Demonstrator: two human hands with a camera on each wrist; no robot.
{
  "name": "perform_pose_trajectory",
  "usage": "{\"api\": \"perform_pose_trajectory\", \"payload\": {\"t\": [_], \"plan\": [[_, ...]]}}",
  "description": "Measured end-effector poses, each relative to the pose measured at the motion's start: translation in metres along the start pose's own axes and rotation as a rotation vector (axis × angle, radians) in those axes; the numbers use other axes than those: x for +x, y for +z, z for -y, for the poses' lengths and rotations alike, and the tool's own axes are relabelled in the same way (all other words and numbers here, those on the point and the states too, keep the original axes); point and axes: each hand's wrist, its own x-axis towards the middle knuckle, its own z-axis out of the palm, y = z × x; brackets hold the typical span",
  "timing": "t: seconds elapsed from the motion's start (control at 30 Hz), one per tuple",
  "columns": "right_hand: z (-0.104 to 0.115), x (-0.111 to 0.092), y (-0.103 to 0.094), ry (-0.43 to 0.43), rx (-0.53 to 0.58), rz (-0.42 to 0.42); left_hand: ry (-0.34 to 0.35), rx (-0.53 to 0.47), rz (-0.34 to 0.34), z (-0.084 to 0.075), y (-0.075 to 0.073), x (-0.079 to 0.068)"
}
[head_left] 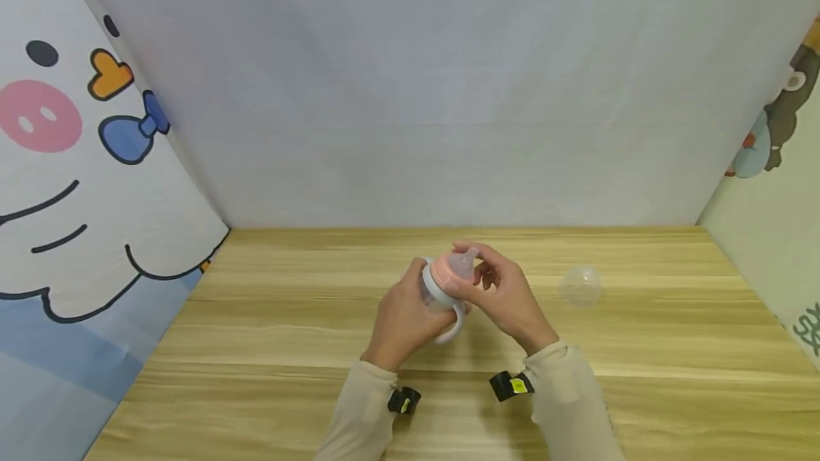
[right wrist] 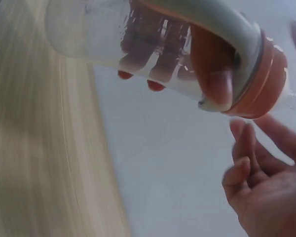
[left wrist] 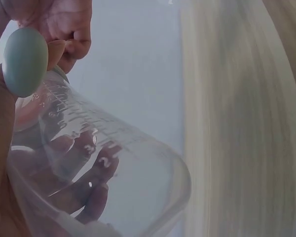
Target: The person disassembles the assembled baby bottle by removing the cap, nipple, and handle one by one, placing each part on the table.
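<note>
My left hand (head_left: 410, 315) grips a clear baby bottle (left wrist: 133, 158) round its body. The bottle tilts, with its nipple up and to the right in the head view. Raised measuring marks run along its side, and a pale handle (head_left: 456, 326) curves off its neck ring. My right hand (head_left: 509, 297) is at the pink collar (head_left: 448, 272), its thumb against the near side and its index finger round beyond the clear nipple (head_left: 463, 262). In the right wrist view a fingertip meets the collar's lower edge, while the other fingers (right wrist: 237, 173) curl below it.
A clear dome-shaped cap (head_left: 581, 286) lies on the wooden table (head_left: 269, 333), to the right of the right hand. A pale wall (head_left: 448, 126) rises behind the table. Cartoon-printed panels (head_left: 96, 233) stand at the left and right sides.
</note>
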Motion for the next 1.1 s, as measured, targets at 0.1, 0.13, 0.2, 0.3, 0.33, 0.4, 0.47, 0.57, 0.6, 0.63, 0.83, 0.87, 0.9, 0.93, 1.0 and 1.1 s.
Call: {"api": "perform_pose_trajectory", "payload": {"t": [0.1,0.13,0.2,0.3,0.33,0.4,0.47,0.57,0.6,0.63,0.83,0.87,0.9,0.93,1.0,1.1], "plan": [[0.0,0.0,-0.003,0.015,-0.051,-0.081,-0.009,0.001,-0.001,-0.001,0.001,0.002],[0.001,0.0,-0.003,0.025,-0.067,-0.111,-0.011,-0.001,0.001,-0.001,0.002,0.003],[0.001,-0.001,-0.001,0.052,-0.105,-0.159,-0.008,-0.006,0.011,-0.002,0.004,0.003],[0.002,-0.004,0.003,0.088,-0.152,-0.182,0.005,0.001,0.023,-0.002,0.008,0.002],[0.002,-0.005,0.004,0.096,-0.17,-0.181,0.009,0.008,0.023,-0.002,0.008,0.002],[0.003,-0.007,0.007,0.104,-0.189,-0.173,0.018,0.025,0.018,-0.002,0.009,0.001],[0.004,-0.008,0.01,0.102,-0.204,-0.176,0.021,0.037,0.011,-0.001,0.009,0.001],[0.006,-0.007,0.012,0.085,-0.219,-0.19,0.013,0.034,0.009,0.0,0.007,0.0],[0.006,-0.006,0.013,0.075,-0.224,-0.194,0.008,0.03,0.009,0.0,0.007,0.0],[0.006,-0.005,0.014,0.065,-0.226,-0.193,0.0,0.025,0.009,0.0,0.006,0.001],[0.008,-0.002,0.015,0.061,-0.193,-0.12,-0.033,0.016,-0.007,0.003,0.004,0.0],[0.008,-0.002,0.015,0.073,-0.182,-0.104,-0.029,0.019,-0.007,0.003,0.005,0.0],[0.007,-0.002,0.014,0.084,-0.174,-0.089,-0.025,0.021,-0.008,0.004,0.005,0.0],[0.008,-0.002,0.013,0.095,-0.164,-0.076,-0.018,0.023,-0.008,0.004,0.005,0.0],[0.007,-0.002,0.011,0.112,-0.154,-0.061,-0.003,0.024,-0.004,0.004,0.007,0.0],[0.007,-0.003,0.006,0.12,-0.14,-0.052,0.013,0.022,0.007,0.003,0.009,0.001]]}}
